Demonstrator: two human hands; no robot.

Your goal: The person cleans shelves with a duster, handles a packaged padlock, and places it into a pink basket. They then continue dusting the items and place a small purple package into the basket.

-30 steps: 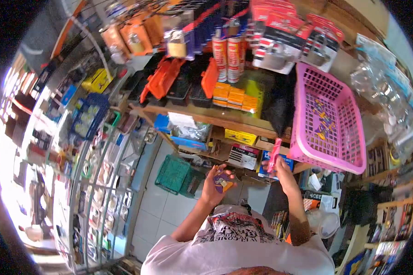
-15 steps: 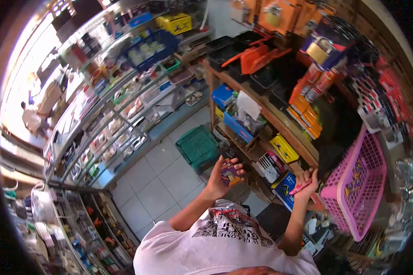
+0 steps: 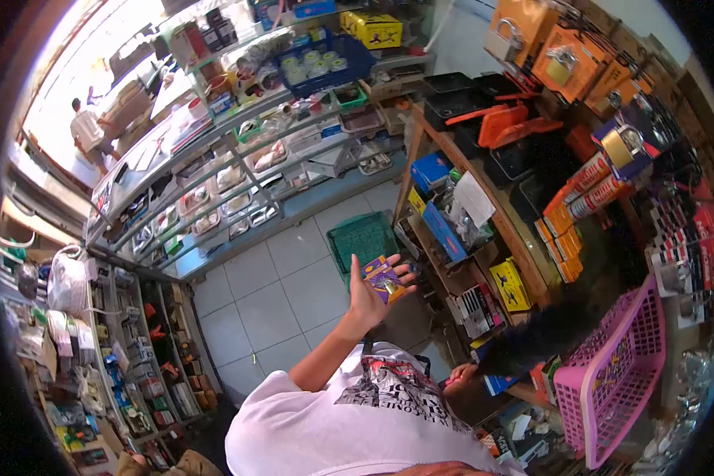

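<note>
My left hand (image 3: 370, 296) is held out over the floor, palm up, with a small purple and yellow packet (image 3: 383, 279) lying across the palm under the thumb. The green basket (image 3: 361, 238) stands on the floor just beyond it. Low at my right side, my right hand (image 3: 462, 376) is closed on a pink object (image 3: 450, 382), mostly hidden by the hand and shirt. A black feather duster (image 3: 531, 337) reaches across from near that hand toward the pink basket (image 3: 591, 381).
Glass display shelves (image 3: 293, 208) with metal rails run along the far side. A wooden shelf (image 3: 496, 218) with boxes stands at the right, below hanging padlocks (image 3: 562, 65). More stocked shelves (image 3: 127, 341) are at the left. A person (image 3: 87, 131) stands outside.
My right hand has dropped down and inward toward my body. The black duster now shows beside it. The view has shifted, and my left hand still holds the packet, its face more visible.
</note>
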